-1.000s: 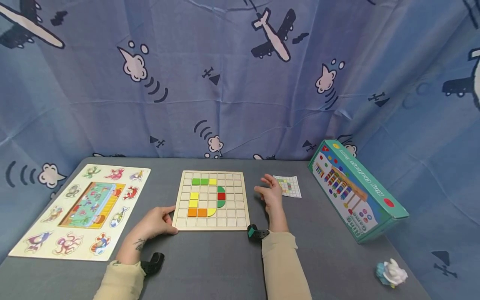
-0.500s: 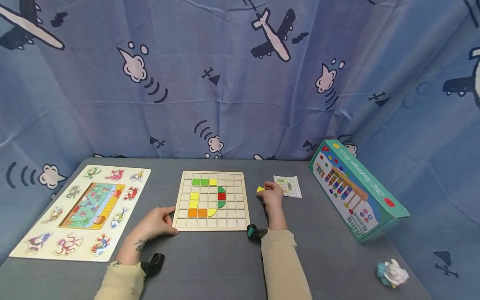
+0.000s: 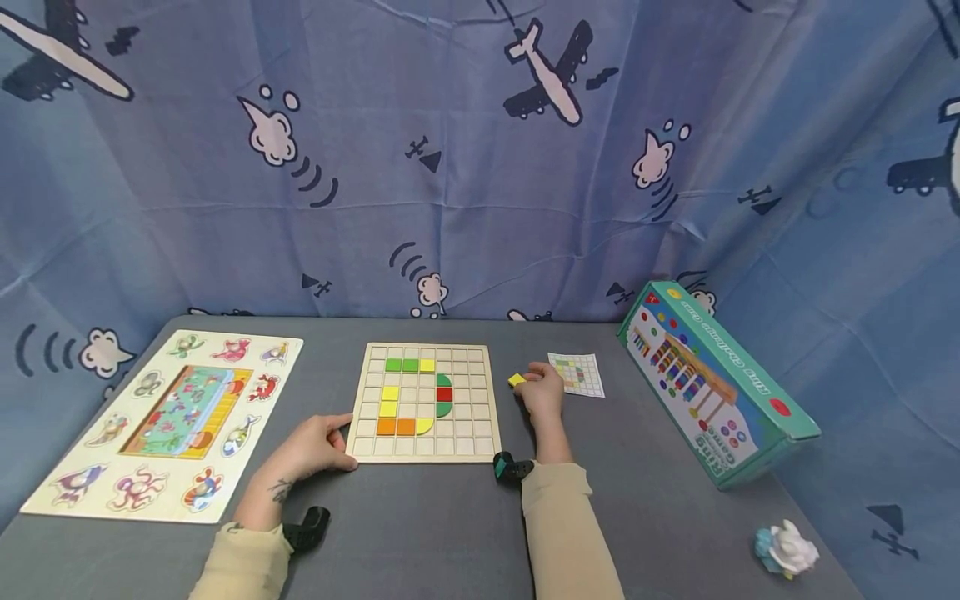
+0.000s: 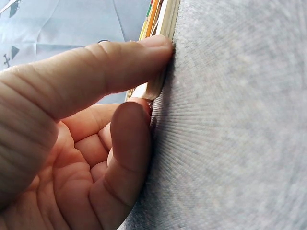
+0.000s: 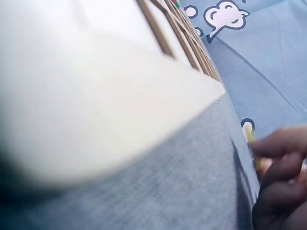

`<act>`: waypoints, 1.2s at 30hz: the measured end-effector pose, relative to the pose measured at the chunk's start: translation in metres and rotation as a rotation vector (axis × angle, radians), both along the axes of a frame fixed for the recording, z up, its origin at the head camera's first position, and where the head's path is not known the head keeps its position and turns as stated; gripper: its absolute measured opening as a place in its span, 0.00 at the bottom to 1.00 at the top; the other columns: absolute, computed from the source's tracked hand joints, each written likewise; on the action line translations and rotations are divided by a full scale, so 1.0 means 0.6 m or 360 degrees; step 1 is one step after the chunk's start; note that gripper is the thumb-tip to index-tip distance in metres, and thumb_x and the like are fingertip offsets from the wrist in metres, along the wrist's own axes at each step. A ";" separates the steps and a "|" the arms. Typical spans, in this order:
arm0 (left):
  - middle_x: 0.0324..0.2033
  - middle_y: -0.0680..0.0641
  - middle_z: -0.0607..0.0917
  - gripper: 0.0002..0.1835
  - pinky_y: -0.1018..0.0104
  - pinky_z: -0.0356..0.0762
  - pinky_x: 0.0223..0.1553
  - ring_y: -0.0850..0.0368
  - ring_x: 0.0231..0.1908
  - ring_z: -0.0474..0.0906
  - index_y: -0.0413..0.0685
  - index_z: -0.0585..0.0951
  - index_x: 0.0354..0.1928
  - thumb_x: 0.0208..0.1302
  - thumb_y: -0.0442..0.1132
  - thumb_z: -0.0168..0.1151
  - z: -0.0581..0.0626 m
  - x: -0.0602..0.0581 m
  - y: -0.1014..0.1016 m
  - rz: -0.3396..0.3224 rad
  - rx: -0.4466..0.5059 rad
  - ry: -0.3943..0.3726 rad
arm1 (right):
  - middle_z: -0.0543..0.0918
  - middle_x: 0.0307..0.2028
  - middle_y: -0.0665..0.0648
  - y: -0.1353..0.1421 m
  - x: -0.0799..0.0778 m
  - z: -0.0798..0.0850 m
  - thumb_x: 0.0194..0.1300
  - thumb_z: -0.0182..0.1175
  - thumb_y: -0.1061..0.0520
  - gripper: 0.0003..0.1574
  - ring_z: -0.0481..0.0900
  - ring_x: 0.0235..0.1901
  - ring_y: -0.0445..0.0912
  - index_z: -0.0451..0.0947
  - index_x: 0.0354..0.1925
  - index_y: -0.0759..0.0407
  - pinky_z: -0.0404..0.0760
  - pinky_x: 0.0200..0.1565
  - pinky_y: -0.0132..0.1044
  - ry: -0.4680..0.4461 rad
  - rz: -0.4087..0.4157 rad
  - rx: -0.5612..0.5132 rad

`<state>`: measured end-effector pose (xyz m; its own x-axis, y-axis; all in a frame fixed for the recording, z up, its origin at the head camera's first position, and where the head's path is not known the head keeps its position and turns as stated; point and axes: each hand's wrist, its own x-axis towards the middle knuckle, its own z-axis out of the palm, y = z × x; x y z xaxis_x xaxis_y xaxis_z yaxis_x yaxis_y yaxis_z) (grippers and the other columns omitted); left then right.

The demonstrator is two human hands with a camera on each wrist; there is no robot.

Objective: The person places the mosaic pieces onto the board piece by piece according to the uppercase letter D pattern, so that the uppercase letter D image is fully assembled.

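Observation:
A wooden grid board (image 3: 472, 426) lies on the table, with green, yellow, red and orange tiles in some of its squares. My left hand (image 3: 313, 444) holds the board's near left corner; in the left wrist view the thumb (image 4: 129, 62) lies along one edge and curled fingers touch the corner. To the right of the board, my right hand (image 3: 543, 392) pinches a yellow tile (image 3: 516, 380) just above the table. The right wrist view shows the tile edge-on and blurred between thumb and fingers. A small printed pattern card (image 3: 588, 379) lies just beyond that hand.
On the left lies a sea-animal puzzle board (image 3: 161, 487). A green game box (image 3: 720, 379) stands at the right, with a small white and blue figure (image 3: 787, 550) nearer the front. A blue patterned curtain (image 3: 480, 208) hangs behind the table.
The right hand's fingers were raised and spread a second ago; they have since lowered and closed, and a yellow tile now shows between them. The left hand has stayed at the board's corner.

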<state>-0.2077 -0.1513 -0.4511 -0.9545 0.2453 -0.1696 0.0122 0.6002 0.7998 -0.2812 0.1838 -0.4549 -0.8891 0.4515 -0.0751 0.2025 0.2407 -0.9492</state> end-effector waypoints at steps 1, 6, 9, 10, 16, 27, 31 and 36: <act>0.15 0.50 0.73 0.41 0.69 0.60 0.17 0.60 0.16 0.64 0.28 0.68 0.60 0.38 0.29 0.72 0.000 0.000 0.000 0.0002 0.0000 -0.0001 | 0.77 0.42 0.67 -0.002 0.000 0.003 0.44 0.59 0.77 0.36 0.74 0.34 0.50 0.70 0.55 0.69 0.72 0.29 0.31 0.0017 0.0024 -0.0024; 0.15 0.50 0.72 0.41 0.70 0.60 0.17 0.60 0.16 0.64 0.29 0.68 0.60 0.38 0.29 0.72 0.000 0.000 0.000 0.0004 0.0010 -0.0009 | 0.76 0.44 0.62 -0.017 -0.004 0.021 0.49 0.58 0.74 0.38 0.68 0.24 0.42 0.66 0.60 0.62 0.67 0.25 0.32 0.0123 0.0194 -0.0167; 0.15 0.50 0.72 0.41 0.70 0.60 0.17 0.60 0.16 0.64 0.29 0.68 0.60 0.38 0.29 0.72 0.000 0.000 0.000 0.0000 0.0008 -0.0009 | 0.76 0.43 0.58 -0.031 -0.007 0.033 0.51 0.58 0.74 0.37 0.65 0.19 0.40 0.65 0.60 0.57 0.65 0.23 0.31 0.0212 0.0301 -0.0234; 0.15 0.50 0.72 0.41 0.70 0.60 0.17 0.60 0.16 0.64 0.29 0.68 0.60 0.38 0.29 0.72 0.000 0.000 0.000 -0.0001 0.0004 -0.0008 | 0.76 0.43 0.57 -0.036 -0.008 0.037 0.51 0.58 0.74 0.38 0.64 0.18 0.39 0.65 0.60 0.56 0.65 0.22 0.31 0.0243 0.0332 -0.0263; 0.15 0.50 0.72 0.42 0.69 0.60 0.17 0.60 0.16 0.64 0.30 0.68 0.60 0.37 0.29 0.72 -0.001 0.000 0.000 0.0006 0.0001 -0.0017 | 0.76 0.40 0.53 -0.078 -0.019 0.053 0.50 0.57 0.76 0.39 0.56 0.12 0.37 0.66 0.59 0.55 0.60 0.19 0.29 0.0361 0.0524 -0.0415; 0.16 0.49 0.73 0.41 0.69 0.60 0.18 0.60 0.16 0.64 0.31 0.69 0.60 0.38 0.30 0.72 0.001 0.000 -0.001 0.0013 -0.0010 -0.0013 | 0.79 0.43 0.56 -0.192 -0.032 0.038 0.50 0.59 0.75 0.37 0.56 0.11 0.38 0.67 0.59 0.55 0.60 0.19 0.29 0.0213 0.0887 -0.0278; 0.15 0.49 0.73 0.41 0.69 0.61 0.18 0.60 0.16 0.64 0.32 0.69 0.61 0.38 0.30 0.72 -0.001 -0.002 -0.001 0.0013 -0.0007 -0.0011 | 0.79 0.42 0.58 -0.219 -0.036 0.028 0.50 0.59 0.75 0.38 0.60 0.17 0.40 0.67 0.59 0.59 0.62 0.20 0.29 0.0144 0.0950 -0.0137; 0.15 0.49 0.73 0.41 0.69 0.61 0.18 0.60 0.15 0.64 0.32 0.69 0.61 0.38 0.30 0.72 -0.003 -0.003 -0.003 0.0017 -0.0020 -0.0005 | 0.80 0.39 0.58 -0.243 -0.039 0.028 0.49 0.58 0.76 0.36 0.70 0.33 0.46 0.68 0.58 0.62 0.66 0.25 0.30 0.0059 0.0939 0.0131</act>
<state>-0.2098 -0.1532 -0.4529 -0.9565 0.2328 -0.1759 0.0029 0.6104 0.7921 -0.3047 0.0377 -0.4379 -0.9928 -0.1167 -0.0252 -0.0206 0.3757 -0.9265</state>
